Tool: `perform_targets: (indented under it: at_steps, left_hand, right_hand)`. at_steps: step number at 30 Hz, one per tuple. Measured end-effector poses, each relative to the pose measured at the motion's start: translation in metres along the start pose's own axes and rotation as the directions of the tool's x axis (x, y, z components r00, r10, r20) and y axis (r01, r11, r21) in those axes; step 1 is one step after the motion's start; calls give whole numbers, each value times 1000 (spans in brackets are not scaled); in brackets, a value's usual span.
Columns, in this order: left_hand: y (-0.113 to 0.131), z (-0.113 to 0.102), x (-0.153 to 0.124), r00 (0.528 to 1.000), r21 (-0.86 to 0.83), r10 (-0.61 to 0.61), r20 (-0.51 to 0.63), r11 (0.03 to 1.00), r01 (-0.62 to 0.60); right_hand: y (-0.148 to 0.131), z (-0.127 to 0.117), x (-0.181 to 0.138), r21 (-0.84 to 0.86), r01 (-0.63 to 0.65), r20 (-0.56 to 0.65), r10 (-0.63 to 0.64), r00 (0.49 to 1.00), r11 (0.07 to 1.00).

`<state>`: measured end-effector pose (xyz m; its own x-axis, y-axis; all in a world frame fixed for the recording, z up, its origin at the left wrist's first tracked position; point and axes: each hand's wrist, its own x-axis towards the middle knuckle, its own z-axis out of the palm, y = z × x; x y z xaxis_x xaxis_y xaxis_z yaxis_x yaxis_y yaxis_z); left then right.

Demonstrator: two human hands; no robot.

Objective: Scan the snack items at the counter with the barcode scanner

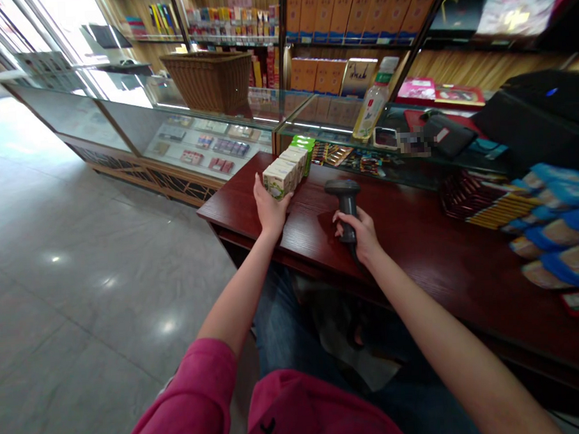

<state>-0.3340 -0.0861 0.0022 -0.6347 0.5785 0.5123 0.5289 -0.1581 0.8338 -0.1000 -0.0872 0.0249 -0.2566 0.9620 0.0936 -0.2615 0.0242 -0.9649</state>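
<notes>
My left hand (271,213) grips the near end of a row of small cartons, fingers on the left side and thumb on the right. The nearest carton (279,178) is pale cream with a green print. Behind it the row runs away from me and ends in bright green packs (304,146) by the glass case. In my right hand (362,232) is a dark grey barcode scanner (343,190), held upright by its handle with the head just above the dark red wooden desk (313,219).
Blue-and-tan packs (568,230) and a stack of dark red and yellow boxes (485,199) lie at the right. A bottle (373,104) and a phone (386,138) rest on the glass display case. A wicker basket (209,80) stands farther back; shelves line the wall.
</notes>
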Motion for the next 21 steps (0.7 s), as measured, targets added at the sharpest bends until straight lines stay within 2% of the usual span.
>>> perform_targets:
  at_steps: [2,4,6,8,11,15,18,21]
  left_hand:
    - [16,-2,-7,996,61,88,1,994,-88]
    - [34,2,-18,980,82,186,66,978,-191]
    - [52,15,-31,945,52,275,177,956,-288]
    - [69,37,-46,896,5,353,271,930,-368]
    - [89,83,-69,818,-67,444,366,889,-453]
    - [116,156,-104,712,-203,512,480,855,-478]
    - [140,210,-129,621,-307,566,542,821,-481]
    - [164,257,-148,549,-388,630,548,774,-501]
  right_hand:
    - [-1,-7,1,53,-12,-15,13,1000,999]
    - [-3,-17,2,100,-14,-48,18,999,995]
    - [-5,-32,2,115,2,-89,8,996,993]
    - [-10,-50,1,91,28,-134,-16,991,995]
    - [-19,-90,-5,15,74,-200,-70,977,997]
    - [-38,-159,-21,-132,155,-282,-187,941,979]
    - [-52,-211,-37,-307,209,-352,-314,881,929]
    - [-59,-246,-52,-419,229,-418,-411,810,878]
